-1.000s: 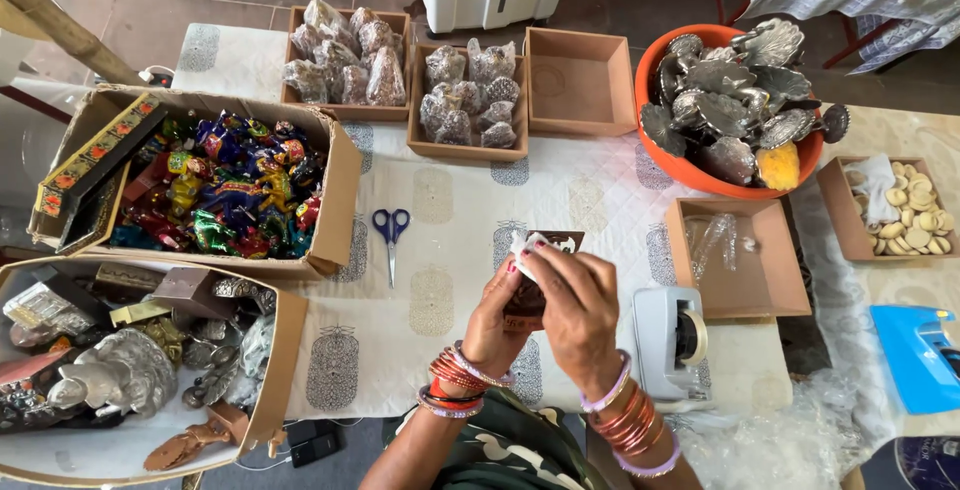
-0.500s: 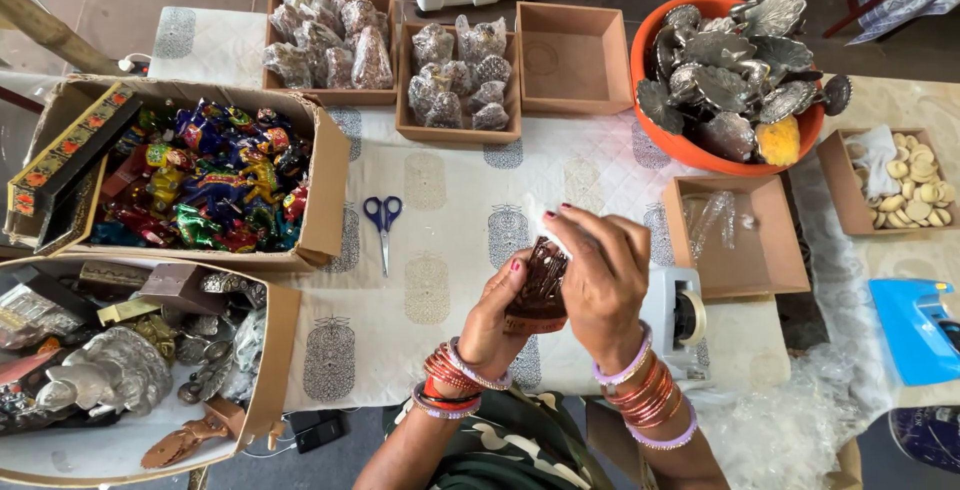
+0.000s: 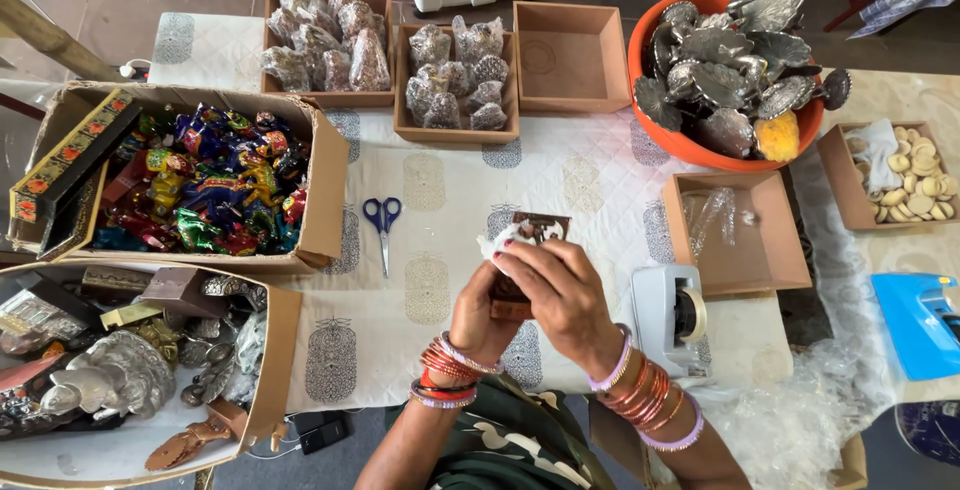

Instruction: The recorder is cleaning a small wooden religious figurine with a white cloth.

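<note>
Both my hands meet over the near middle of the cloth-covered table [image 3: 440, 180]. My left hand [image 3: 482, 312] grips a small dark brown carved piece [image 3: 535, 230] from below. My right hand [image 3: 562, 293] wraps over its front, fingers pressed on a bit of white wrapping [image 3: 492, 243] at its left edge. Much of the piece is hidden by my fingers. Several bangles ring both wrists.
Blue-handled scissors [image 3: 382, 225] lie left of my hands, a grey tape dispenser [image 3: 670, 316] right. An orange bowl [image 3: 690, 140] holds silver leaf trays. Cardboard boxes hold wrapped items [image 3: 455, 75], colourful figurines [image 3: 205, 185], metal figures [image 3: 110, 375], an empty tray [image 3: 568, 55].
My hands with the brown piece stayed over the same spot; the fingers shifted around it, and the view drifted slightly.
</note>
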